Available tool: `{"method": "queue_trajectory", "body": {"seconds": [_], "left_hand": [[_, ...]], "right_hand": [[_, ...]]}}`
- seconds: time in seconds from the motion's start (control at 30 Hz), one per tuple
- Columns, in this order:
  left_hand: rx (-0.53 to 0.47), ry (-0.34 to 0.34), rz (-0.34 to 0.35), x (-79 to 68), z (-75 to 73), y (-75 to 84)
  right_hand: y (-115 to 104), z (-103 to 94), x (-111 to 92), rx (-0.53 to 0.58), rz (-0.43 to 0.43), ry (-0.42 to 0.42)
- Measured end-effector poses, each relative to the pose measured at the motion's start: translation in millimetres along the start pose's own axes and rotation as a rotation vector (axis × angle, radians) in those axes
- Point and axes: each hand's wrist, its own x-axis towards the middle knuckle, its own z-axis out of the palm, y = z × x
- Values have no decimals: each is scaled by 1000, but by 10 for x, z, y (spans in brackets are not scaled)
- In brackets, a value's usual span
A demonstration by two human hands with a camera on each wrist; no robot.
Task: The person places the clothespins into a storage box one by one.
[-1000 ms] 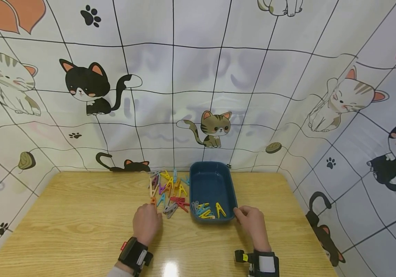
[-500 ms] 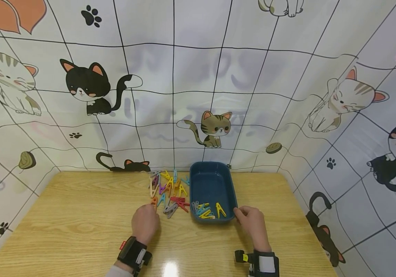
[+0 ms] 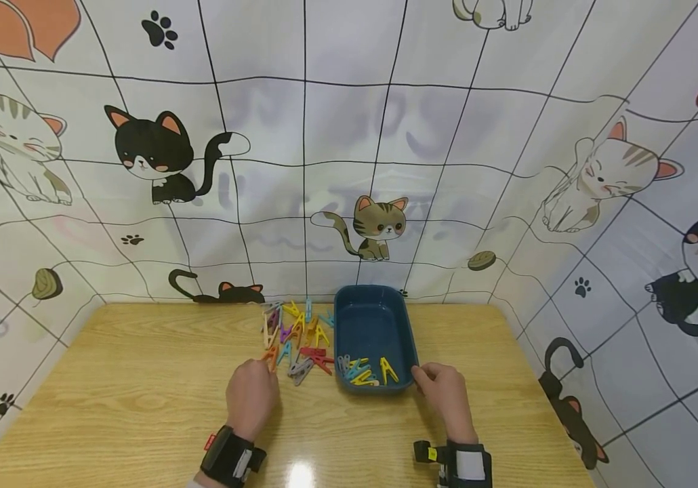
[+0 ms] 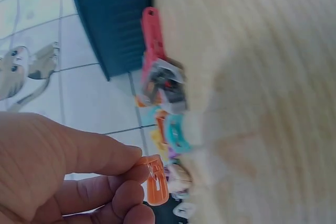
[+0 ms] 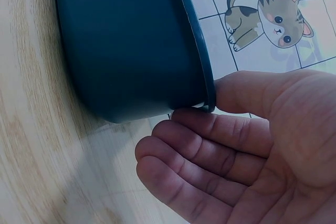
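Note:
Between thumb and forefinger, my left hand (image 3: 253, 398) pinches an orange clothespin (image 4: 156, 182) at the near left of a pile of clothespins (image 3: 300, 332) in many colours. A blue plastic bin (image 3: 375, 305) stands right of the pile, with several grey, blue and yellow clothespins (image 3: 361, 371) lying in its near end. My right hand (image 3: 443, 394) holds the bin's near right corner. In the right wrist view, its thumb and forefinger pinch the bin's rim (image 5: 209, 85) while the other fingers curl loosely below.
The wooden table (image 3: 141, 379) meets a white curtain (image 3: 276, 203) printed with cats behind and at both sides. The bin's left wall stands close beside the clothespin pile. Each wrist wears a black strap with a camera.
My left hand has drawn slightly left and toward the near edge, and more of the orange clothespin in it shows. The right hand and the bin have stayed in place.

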Motion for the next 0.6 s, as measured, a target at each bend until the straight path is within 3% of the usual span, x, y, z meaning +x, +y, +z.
{"method": "queue_trajectory", "body": {"seconds": [0.17, 0.43, 0.6], "left_hand": [[-56, 53, 51, -35, -73, 123], [-66, 134, 182, -67, -123, 392], [-78, 144, 251, -84, -111, 602]], "right_hand": [[-1, 2, -5, -1, 3, -2], [-22, 14, -18, 17, 9, 14], [-12, 14, -14, 19, 8, 19]]}}
